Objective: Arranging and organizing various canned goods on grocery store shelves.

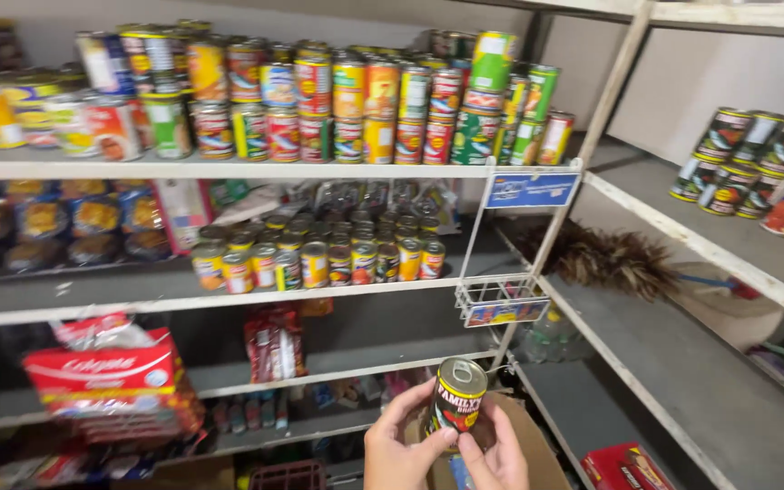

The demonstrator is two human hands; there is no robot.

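Red pack: a red and white wrapped bundle (111, 374) lies on a low shelf well off to the left of my fingers, a little above their height.
My left hand (398, 451): fingers curled round the left side of the tin, thumb up against its wall, clasping it.
Tin: a small can (457, 396) with a red and yellow label and a silver ring-pull top, upright with a slight tilt, held between both my hands in front of the lower shelves.
My right hand (499, 456): fingertips pressed on the tin's right and lower side, gripping it together with the left.
Small tins: a block of short cans (315, 255) stands on the middle shelf, above my fingers and a bit left.
Wire rack: a white wire holder (504, 299) hangs from the shelf edge just above my right fingers.
Feather duster: a brown duster (605, 259) lies on the grey shelf up and to the right.
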